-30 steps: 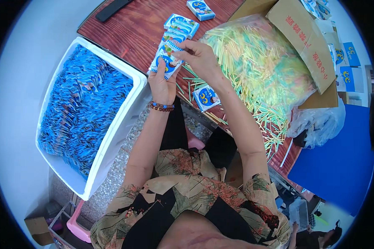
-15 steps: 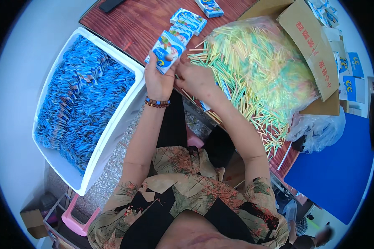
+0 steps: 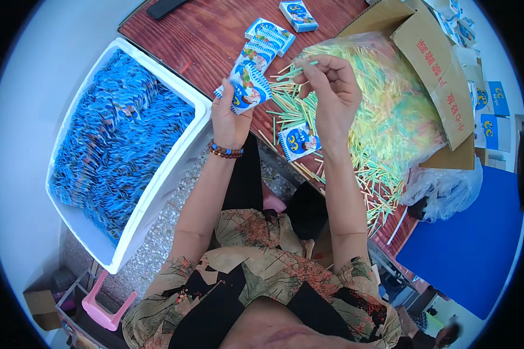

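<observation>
My left hand point(image 3: 230, 122) is closed on a small blue-and-white printed packet point(image 3: 251, 89), thumb along its left side. Just beyond it, several similar packets point(image 3: 269, 39) overlap in a row on the tabletop. To the right, my right hand point(image 3: 336, 96) is raised over a heap of thin yellow and green sticks point(image 3: 297, 102). Its thumb and forefinger pinch a thin green stick point(image 3: 313, 63), mostly covered by the fingers. Beside my right wrist, a loose packet point(image 3: 298, 141) lies on the sticks near the table edge.
A white foam box point(image 3: 202, 113) full of blue packets stands at left. On the red-brown table point(image 3: 204, 35), an open cardboard box point(image 3: 434, 75) spills bagged sticks. Another packet point(image 3: 298, 15) lies at the far edge. A pink stool point(image 3: 108, 308) is low at left.
My right hand has moved up and away from my left, and a green stick now shows in its fingers. The packet in my left hand has tilted. The loose packet is uncovered.
</observation>
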Demonstrator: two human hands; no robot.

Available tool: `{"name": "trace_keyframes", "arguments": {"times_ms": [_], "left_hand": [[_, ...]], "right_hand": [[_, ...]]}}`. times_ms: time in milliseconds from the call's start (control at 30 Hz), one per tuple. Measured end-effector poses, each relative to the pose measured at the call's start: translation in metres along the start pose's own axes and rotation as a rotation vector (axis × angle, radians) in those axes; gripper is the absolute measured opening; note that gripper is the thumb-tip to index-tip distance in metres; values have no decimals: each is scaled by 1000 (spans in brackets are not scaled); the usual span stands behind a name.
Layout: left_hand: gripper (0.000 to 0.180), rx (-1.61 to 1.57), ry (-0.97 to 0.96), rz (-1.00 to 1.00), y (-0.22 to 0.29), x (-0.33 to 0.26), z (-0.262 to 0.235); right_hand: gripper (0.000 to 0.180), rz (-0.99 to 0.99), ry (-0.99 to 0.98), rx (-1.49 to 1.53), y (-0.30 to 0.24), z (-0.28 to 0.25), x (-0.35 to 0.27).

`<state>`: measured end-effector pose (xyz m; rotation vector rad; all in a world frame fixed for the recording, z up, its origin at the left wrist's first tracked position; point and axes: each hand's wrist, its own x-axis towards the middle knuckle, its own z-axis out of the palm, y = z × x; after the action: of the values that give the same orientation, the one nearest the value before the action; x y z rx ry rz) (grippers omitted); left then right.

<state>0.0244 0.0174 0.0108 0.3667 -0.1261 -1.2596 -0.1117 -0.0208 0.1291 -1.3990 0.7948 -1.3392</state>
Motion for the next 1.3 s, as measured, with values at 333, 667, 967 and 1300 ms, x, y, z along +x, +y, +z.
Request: {"name": "trace_keyframes", "arguments": {"times_ms": [333,667,967,1300], "left_hand": [[29,12,26,4,-3,-3,-4],[27,28,66,45,3,1,-5],[26,43,100,81,0,3,2],[30,177,213,270,-5,16,-4]], "right_hand": [[9,-37,-116,-176,31,11,-2],[8,-103,-297,-413,36,6,21],[9,-434,-415,-692,57,8,26],[27,69,-278,-530,70,23,36]]}}
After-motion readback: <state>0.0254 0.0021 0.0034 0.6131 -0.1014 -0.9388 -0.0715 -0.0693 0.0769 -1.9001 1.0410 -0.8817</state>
